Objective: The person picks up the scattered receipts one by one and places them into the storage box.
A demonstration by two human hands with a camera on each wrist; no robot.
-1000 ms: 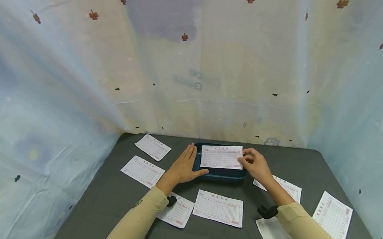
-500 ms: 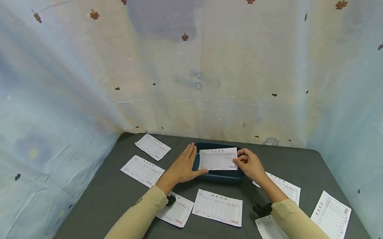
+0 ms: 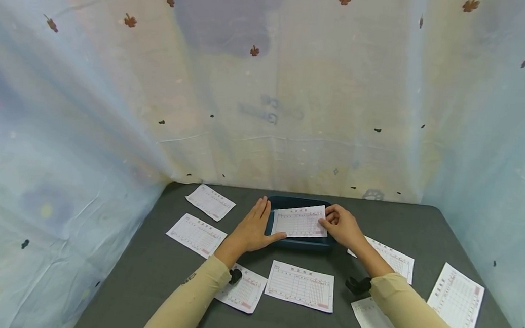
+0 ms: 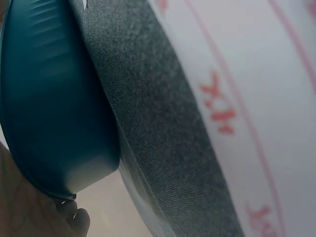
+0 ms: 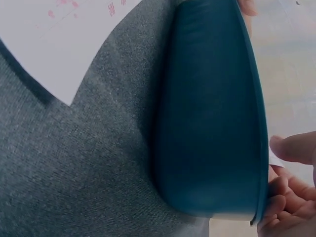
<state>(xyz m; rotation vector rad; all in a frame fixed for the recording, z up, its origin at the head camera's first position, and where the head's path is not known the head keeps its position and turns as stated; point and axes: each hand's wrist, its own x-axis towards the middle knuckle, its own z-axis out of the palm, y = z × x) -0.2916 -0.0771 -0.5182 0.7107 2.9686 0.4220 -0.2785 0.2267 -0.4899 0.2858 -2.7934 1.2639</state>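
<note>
A dark blue tray (image 3: 307, 245) is sitting near the middle of the table's (image 3: 391, 221) far edge. The left hand (image 3: 251, 229) is resting against the tray's left end, fingers lying straight and together, thumb spreading apart along the near rim. The right hand (image 3: 343, 229) is pinching the right end of a printed paper sheet (image 3: 297, 221) between thumb and fingers, over the tray's opening.

Change: against a second ago, the sheet is lying slightly further left, closer to the tray's near rim, and tilting; the left hand is staying put. My reading: the sheet is coming down into the tray, release still pending. Whether it is touching the floor, I cannot tell.

Seven loose papers (image 3: 299, 286) are lying around: two near the table's left edge, two before the tray, three toward the right edge.
</note>
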